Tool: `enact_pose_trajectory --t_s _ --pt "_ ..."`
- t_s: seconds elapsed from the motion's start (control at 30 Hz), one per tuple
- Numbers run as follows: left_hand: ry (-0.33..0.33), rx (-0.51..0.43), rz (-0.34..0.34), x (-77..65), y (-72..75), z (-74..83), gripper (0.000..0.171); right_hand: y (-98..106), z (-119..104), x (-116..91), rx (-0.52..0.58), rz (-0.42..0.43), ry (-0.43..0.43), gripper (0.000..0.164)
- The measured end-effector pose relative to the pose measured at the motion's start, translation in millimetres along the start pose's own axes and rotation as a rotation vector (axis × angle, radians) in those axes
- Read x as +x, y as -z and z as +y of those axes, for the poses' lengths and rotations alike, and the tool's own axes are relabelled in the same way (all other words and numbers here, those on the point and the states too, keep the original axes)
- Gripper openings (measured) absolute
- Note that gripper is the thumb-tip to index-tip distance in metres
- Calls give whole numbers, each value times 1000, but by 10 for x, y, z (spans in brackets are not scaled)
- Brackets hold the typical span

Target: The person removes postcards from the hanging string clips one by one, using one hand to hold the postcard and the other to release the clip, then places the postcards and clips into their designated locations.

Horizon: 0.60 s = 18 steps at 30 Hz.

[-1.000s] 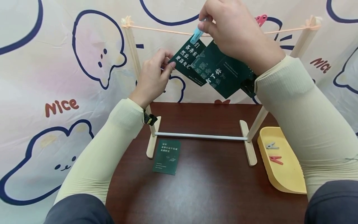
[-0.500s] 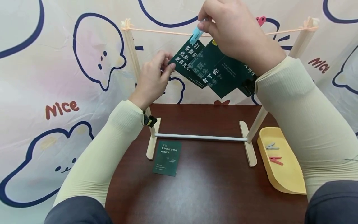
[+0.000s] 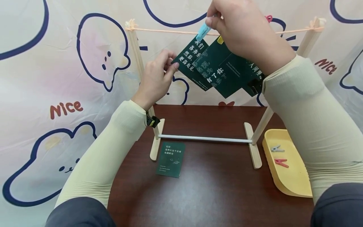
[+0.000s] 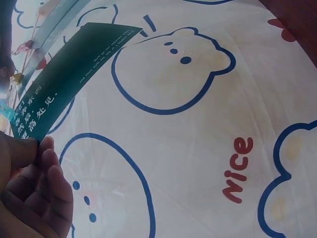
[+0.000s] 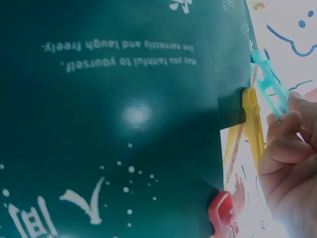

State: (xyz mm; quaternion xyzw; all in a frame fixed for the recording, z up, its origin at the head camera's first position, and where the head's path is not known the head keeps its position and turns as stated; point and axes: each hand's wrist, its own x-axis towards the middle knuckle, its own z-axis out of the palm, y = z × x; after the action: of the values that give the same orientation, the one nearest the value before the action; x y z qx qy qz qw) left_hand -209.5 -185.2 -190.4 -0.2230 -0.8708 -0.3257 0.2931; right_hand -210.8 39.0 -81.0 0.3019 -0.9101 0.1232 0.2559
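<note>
In the head view my left hand pinches the left corner of a dark green card with white writing, between thumb and fingers. My right hand pinches the handle end of a light blue clothespin. Its tip sits at the card's upper corner, right by the peach string. Beside it a second green card hangs from a yellow clothespin and overlaps the first. Further right, a third card is partly hidden behind my right wrist; the right wrist view shows a red clothespin there.
A wooden frame with a left post and right post carries the string. A white rod joins its feet. One green card lies on the brown table. A yellow tray holds a grey clothespin and a pink one.
My right hand and the blue clothespin have shifted slightly right, uncovering more of the card's top writing and the yellow clothespin. My left hand keeps its pinch on the card, and the view drifts a little.
</note>
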Motion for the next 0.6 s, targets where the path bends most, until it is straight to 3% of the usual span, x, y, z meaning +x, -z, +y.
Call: enact_pose_trajectory --t_s 0.6 --pt "-28 0 19 9 6 -22 14 39 -10 27 -12 -26 -43 41"
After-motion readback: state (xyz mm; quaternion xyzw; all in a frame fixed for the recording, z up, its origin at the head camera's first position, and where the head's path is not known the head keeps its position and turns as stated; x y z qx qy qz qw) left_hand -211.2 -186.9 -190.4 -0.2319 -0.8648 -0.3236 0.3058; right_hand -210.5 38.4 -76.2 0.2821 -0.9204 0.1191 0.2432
